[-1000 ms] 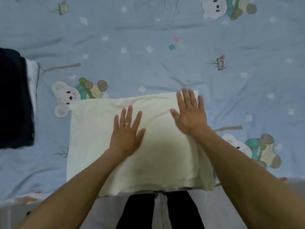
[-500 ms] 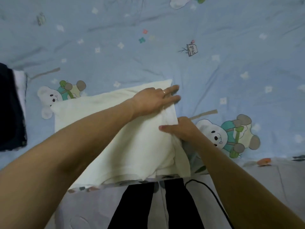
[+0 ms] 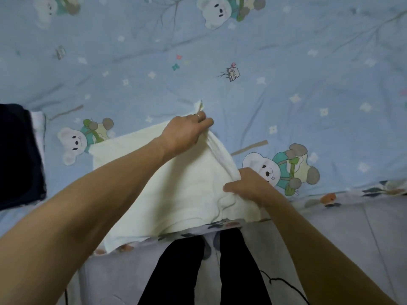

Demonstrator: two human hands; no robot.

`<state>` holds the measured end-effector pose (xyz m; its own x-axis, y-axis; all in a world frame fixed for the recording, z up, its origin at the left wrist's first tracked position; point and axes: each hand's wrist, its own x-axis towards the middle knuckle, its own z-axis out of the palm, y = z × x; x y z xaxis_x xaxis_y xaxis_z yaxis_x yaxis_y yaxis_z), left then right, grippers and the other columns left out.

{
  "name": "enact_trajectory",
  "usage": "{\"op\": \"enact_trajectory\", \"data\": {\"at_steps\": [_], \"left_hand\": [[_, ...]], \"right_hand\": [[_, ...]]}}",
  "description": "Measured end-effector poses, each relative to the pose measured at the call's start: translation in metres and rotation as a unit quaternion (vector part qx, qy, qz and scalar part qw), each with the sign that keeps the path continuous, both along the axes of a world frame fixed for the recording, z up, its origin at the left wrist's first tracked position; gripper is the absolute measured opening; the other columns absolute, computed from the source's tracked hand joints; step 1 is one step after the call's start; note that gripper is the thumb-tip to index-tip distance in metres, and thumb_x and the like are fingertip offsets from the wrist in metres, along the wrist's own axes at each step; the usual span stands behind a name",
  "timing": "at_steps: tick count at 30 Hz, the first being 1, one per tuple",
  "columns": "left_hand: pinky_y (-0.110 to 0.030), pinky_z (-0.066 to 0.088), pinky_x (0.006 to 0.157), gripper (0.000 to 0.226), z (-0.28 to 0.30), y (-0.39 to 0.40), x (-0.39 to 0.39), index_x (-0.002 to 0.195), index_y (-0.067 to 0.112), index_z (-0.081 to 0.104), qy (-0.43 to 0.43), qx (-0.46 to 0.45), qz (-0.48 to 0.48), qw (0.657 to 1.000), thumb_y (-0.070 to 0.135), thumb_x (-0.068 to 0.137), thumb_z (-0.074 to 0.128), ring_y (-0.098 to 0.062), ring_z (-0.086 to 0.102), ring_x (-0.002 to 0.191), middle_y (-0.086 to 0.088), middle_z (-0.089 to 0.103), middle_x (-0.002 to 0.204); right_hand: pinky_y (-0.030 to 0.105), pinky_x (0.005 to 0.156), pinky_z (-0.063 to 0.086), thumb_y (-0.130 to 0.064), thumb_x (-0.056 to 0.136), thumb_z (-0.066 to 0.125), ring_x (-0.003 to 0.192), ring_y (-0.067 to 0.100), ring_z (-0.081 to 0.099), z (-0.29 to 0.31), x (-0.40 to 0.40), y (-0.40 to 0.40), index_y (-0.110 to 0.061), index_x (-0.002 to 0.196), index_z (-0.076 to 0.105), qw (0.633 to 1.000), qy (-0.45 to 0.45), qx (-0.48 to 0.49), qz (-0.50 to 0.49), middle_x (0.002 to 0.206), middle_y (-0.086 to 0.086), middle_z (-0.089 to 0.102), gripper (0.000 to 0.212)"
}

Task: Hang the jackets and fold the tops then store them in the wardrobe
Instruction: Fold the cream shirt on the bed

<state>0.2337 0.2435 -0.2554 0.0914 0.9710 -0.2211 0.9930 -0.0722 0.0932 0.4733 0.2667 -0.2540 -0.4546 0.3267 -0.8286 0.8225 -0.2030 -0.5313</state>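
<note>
Both bare forearms reach forward. Left hand (image 3: 185,133) crosses toward the right, knuckles up, fingers curled in a pinch at the far corner of the cream-white folded cotton top (image 3: 189,188); ring on one finger. Right hand (image 3: 246,186) nearer, thumb forward, gripping the top's right edge.

We saw a bed w/ blue bear-print sheet (image 3: 286,95) filling most of the frame; cream top (image 3: 189,190) lay at lower center, near its edge, dark folded clothes (image 3: 17,155) at far left.
</note>
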Motion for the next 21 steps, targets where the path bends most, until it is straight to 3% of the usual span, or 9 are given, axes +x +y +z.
{"op": "enact_trajectory", "data": {"at_steps": [3, 6, 11, 14, 17, 19, 21], "left_hand": [[-0.034, 0.042, 0.047, 0.035, 0.003, -0.045, -0.034, 0.108, 0.012, 0.069, -0.026, 0.049, 0.025, 0.998, -0.002, 0.078, 0.056, -0.037, 0.064, 0.07, -0.015, 0.064, 0.106], [-0.04, 0.052, 0.055, 0.031, 0.01, -0.103, -0.078, 0.1, 0.011, 0.074, -0.039, 0.091, 0.075, 0.992, 0.0, 0.081, 0.052, -0.039, 0.066, 0.081, -0.017, 0.066, 0.111], [-0.045, 0.054, 0.065, 0.042, -0.001, -0.196, -0.146, 0.103, 0.012, 0.075, -0.027, 0.031, 0.183, 0.982, -0.014, 0.072, 0.066, -0.044, 0.066, 0.099, -0.019, 0.061, 0.129], [-0.044, 0.05, 0.089, 0.043, -0.016, -0.24, -0.175, 0.12, 0.024, 0.07, -0.051, 0.002, 0.218, 0.974, 0.003, 0.083, 0.065, -0.036, 0.056, 0.124, -0.006, 0.049, 0.148], [-0.035, 0.039, 0.105, 0.052, -0.035, -0.261, -0.184, 0.138, 0.042, 0.051, -0.112, -0.008, 0.297, 0.948, 0.04, 0.088, 0.061, -0.014, 0.047, 0.131, 0.014, 0.041, 0.152], [-0.037, 0.036, 0.11, 0.047, -0.043, -0.271, -0.187, 0.139, 0.031, 0.055, -0.154, 0.016, 0.293, 0.944, 0.031, 0.092, 0.061, -0.02, 0.043, 0.137, 0.005, 0.04, 0.155], [-0.038, 0.033, 0.114, 0.045, -0.054, -0.281, -0.193, 0.14, 0.021, 0.055, -0.179, 0.023, 0.298, 0.937, 0.024, 0.095, 0.057, -0.024, 0.037, 0.141, -0.001, 0.036, 0.157]], "right_hand": [[0.023, 0.055, 0.038, -0.02, 0.078, 0.071, 0.066, 0.014, 0.055, 0.017, -0.033, -0.023, -0.013, 0.079, 0.056, 0.998, 0.039, 0.011, 0.05, 0.076, 0.0, 0.058, 0.017], [0.026, 0.059, 0.04, -0.023, 0.077, 0.067, 0.082, 0.02, 0.059, 0.023, -0.087, -0.067, -0.01, 0.091, 0.057, 0.993, 0.069, 0.013, 0.097, 0.094, 0.006, 0.061, 0.021], [0.024, 0.054, 0.034, -0.024, 0.08, 0.066, 0.087, 0.024, 0.056, 0.014, -0.17, -0.149, -0.009, 0.101, 0.057, 0.992, 0.068, 0.019, 0.104, 0.096, 0.005, 0.057, 0.028], [0.024, 0.068, 0.038, -0.025, 0.086, 0.063, 0.098, 0.025, 0.056, 0.006, -0.207, -0.204, -0.007, 0.113, 0.054, 0.992, 0.025, 0.05, 0.117, 0.11, 0.008, 0.057, 0.034], [0.027, 0.076, 0.038, -0.027, 0.088, 0.062, 0.094, 0.023, 0.054, -0.001, -0.227, -0.237, -0.01, 0.111, 0.051, 0.988, -0.036, 0.096, 0.113, 0.114, 0.007, 0.057, 0.031], [0.028, 0.077, 0.039, -0.031, 0.089, 0.061, 0.099, 0.025, 0.057, -0.004, -0.237, -0.253, -0.01, 0.114, 0.052, 0.981, -0.064, 0.128, 0.13, 0.111, 0.007, 0.057, 0.034], [0.029, 0.076, 0.04, -0.032, 0.09, 0.059, 0.091, 0.023, 0.054, -0.005, -0.243, -0.266, -0.012, 0.108, 0.051, 0.974, -0.079, 0.153, 0.145, 0.102, 0.006, 0.055, 0.028]]}}
